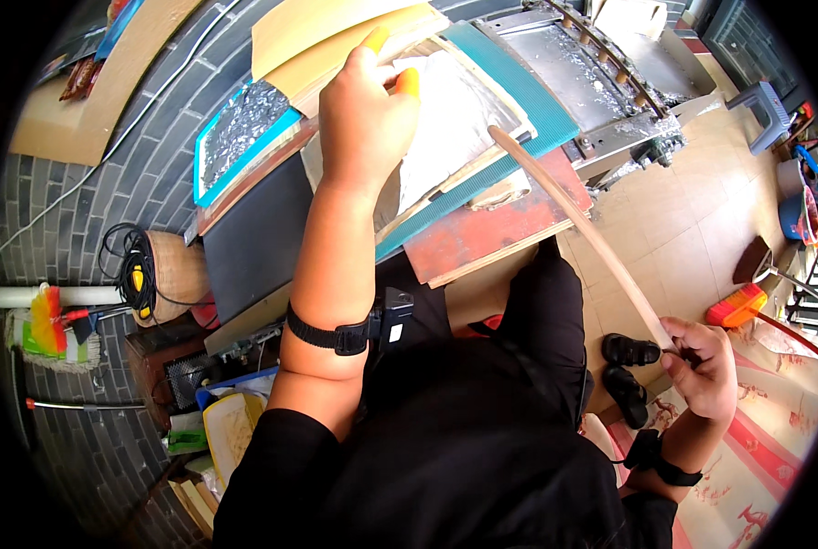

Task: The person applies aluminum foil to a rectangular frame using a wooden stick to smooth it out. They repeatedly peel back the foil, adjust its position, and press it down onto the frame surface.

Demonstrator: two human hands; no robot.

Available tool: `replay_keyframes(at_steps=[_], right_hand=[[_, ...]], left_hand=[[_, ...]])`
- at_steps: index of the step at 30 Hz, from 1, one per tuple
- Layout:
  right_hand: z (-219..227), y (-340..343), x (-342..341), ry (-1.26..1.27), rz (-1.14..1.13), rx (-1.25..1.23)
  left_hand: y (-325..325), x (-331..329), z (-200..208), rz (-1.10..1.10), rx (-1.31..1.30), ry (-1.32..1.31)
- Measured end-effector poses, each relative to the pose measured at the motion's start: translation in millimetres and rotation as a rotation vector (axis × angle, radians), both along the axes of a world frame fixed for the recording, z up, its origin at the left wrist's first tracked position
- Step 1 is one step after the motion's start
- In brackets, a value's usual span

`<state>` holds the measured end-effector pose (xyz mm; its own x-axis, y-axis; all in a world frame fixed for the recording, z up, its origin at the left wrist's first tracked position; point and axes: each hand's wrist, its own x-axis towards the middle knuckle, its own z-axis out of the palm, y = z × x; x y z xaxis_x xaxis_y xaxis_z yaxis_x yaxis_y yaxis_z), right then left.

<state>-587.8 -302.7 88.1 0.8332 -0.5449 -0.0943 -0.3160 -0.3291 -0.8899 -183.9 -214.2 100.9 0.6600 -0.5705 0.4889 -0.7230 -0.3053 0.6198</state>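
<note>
My left hand (pixel 370 114), with yellow covers on the thumb and a fingertip, reaches over the near edge of a stack of yellow paper sheets (pixel 308 41). Its thumb and forefinger are apart; the other fingers are hidden. Beside it lies a white sheet (pixel 450 114) in a pale frame, on a teal ribbed mat (pixel 555 114). Out to the right, my right hand (pixel 702 371) pinches the near end of a long, slightly curved tan strip (pixel 583 220). The strip's far end reaches the near right side of the white sheet.
A reddish board (pixel 482 242) supports the mat. Left of it are a blue-edged tray (pixel 249 137) of silvery scraps and a dark panel (pixel 258 215). A metal machine bed (pixel 574 59) stands far right. Black sandals (pixel 627 375) and a grey stool (pixel 761 114) are on the floor.
</note>
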Motion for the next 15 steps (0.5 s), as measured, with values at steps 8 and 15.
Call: replay_keyframes(at_steps=[8,15], right_hand=[[5.2,2.4,3.8,0.019,0.054,-0.019],[6.8,3.2,-5.7,0.04,-0.043,0.028]], left_hand=[[-5.2,-1.6,-7.0,-0.025,0.039,0.023],[-23.5,-27.0,-39.7,-0.1,0.062,-0.381]])
